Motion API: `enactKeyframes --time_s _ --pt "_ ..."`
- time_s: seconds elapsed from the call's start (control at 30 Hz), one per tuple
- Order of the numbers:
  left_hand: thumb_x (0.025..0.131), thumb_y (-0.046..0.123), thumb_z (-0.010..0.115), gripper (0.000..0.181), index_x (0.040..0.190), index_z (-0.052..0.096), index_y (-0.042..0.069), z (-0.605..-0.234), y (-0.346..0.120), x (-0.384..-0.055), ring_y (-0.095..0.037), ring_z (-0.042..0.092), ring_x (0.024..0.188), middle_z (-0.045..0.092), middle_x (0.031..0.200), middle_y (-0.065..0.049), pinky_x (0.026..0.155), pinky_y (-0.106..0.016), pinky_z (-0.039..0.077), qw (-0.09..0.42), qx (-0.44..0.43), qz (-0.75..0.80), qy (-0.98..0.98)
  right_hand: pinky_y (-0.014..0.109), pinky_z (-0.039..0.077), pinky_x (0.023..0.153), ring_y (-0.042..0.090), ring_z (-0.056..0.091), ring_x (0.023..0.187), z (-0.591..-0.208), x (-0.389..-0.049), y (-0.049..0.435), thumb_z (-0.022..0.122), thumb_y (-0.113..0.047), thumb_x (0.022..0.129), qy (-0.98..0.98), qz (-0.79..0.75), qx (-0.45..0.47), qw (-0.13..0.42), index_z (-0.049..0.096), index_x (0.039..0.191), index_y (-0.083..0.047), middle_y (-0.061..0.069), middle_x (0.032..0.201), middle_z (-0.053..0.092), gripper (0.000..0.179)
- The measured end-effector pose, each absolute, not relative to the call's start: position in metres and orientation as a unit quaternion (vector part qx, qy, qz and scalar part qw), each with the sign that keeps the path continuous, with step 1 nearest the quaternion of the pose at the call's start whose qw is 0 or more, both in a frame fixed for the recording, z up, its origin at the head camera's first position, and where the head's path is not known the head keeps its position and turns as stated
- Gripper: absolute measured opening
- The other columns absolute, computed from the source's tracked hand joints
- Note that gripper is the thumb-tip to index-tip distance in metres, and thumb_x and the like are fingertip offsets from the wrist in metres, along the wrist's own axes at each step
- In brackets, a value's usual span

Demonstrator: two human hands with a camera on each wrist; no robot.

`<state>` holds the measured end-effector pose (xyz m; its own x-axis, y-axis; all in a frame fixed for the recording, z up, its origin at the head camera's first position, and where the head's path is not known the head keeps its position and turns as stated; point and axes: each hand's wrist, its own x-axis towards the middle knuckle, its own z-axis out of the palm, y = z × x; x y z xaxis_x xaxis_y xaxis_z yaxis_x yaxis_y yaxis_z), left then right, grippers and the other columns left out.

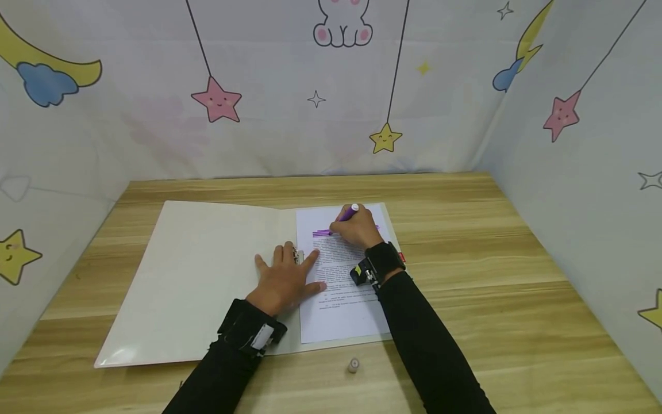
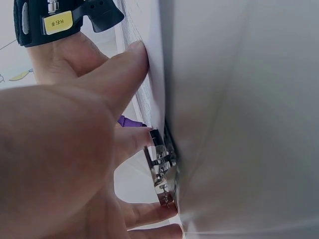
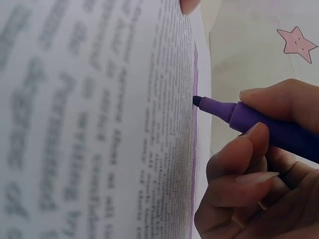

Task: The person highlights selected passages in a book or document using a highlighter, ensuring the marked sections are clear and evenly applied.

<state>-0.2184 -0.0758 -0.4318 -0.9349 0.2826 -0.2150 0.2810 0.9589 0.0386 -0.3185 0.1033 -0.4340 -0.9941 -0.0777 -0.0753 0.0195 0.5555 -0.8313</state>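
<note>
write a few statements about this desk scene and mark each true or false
1. The right hand holds a purple marker. True.
2. The highlighting is at the bottom of the text. False: the purple lines are near the top of the page.
3. The folder lies open. True.
4. The left hand is spread. True.
5. The marker is capped. False: its tip is bare.

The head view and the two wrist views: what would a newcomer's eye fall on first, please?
Probably the purple marker in the right hand, its tip at the purple lines near the top of the printed sheet. Then the left hand, spread at the sheet's left edge by the metal clip of the open white folder. Cartoon stars decorate the wall behind the table.
</note>
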Motion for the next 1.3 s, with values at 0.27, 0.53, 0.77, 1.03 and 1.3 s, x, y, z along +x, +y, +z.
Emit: enactKeyframes --time_s 0.27,0.53,0.77,1.03,1.3 --pt "0.092 0.068 0.056 0.078 0.157 0.037 0.030 -0.432 -0.076 -0.218 -0.047 0.031 0.133 0.032 0.144 -0.030 0.099 -0.080 0.021 0.107 0.143 0.004 0.984 0.033 0.039 0.060 0.021 0.051 0.068 -0.433 -0.320 0.108 0.078 -0.013 0.079 0.883 -0.467 -0.016 0.042 0.062 0.071 -0.010 0.006 0.072 0.060 0.018" --pt "0.091 0.067 0.057 0.078 0.157 0.038 0.030 -0.433 -0.077 -0.218 -0.046 0.032 0.132 0.033 0.143 -0.030 0.099 -0.080 0.021 0.109 0.140 0.007 0.984 0.034 0.041 0.065 0.022 0.053 0.073 -0.432 -0.320 0.107 0.078 -0.015 0.081 0.888 -0.457 -0.017 0.052 0.062 0.072 -0.011 0.006 0.076 0.062 0.018" --pt "0.091 0.067 0.057 0.077 0.157 0.038 0.030 -0.433 -0.077 -0.218 -0.046 0.032 0.132 0.033 0.142 -0.030 0.099 -0.080 0.021 0.107 0.142 0.010 0.984 0.034 0.040 0.063 0.022 0.053 0.070 -0.430 -0.319 0.111 0.078 -0.013 0.079 0.891 -0.453 -0.014 0.038 0.062 0.070 -0.010 0.006 0.073 0.062 0.018" --pt "0.091 0.068 0.057 0.078 0.157 0.038 0.030 -0.432 -0.077 -0.218 -0.045 0.033 0.130 0.034 0.140 -0.029 0.098 -0.080 0.022 0.104 0.143 0.010 0.984 0.033 0.039 0.060 0.020 0.051 0.067 -0.430 -0.321 0.115 0.077 -0.013 0.080 0.889 -0.456 -0.015 0.047 0.062 0.071 -0.010 0.005 0.071 0.060 0.018" --pt "0.091 0.067 0.058 0.077 0.156 0.039 0.030 -0.431 -0.077 -0.217 -0.045 0.032 0.131 0.033 0.142 -0.029 0.099 -0.079 0.022 0.104 0.143 0.012 0.984 0.033 0.038 0.059 0.020 0.051 0.067 -0.432 -0.323 0.119 0.077 -0.013 0.079 0.885 -0.462 -0.008 0.057 0.062 0.072 -0.009 0.005 0.071 0.058 0.018"
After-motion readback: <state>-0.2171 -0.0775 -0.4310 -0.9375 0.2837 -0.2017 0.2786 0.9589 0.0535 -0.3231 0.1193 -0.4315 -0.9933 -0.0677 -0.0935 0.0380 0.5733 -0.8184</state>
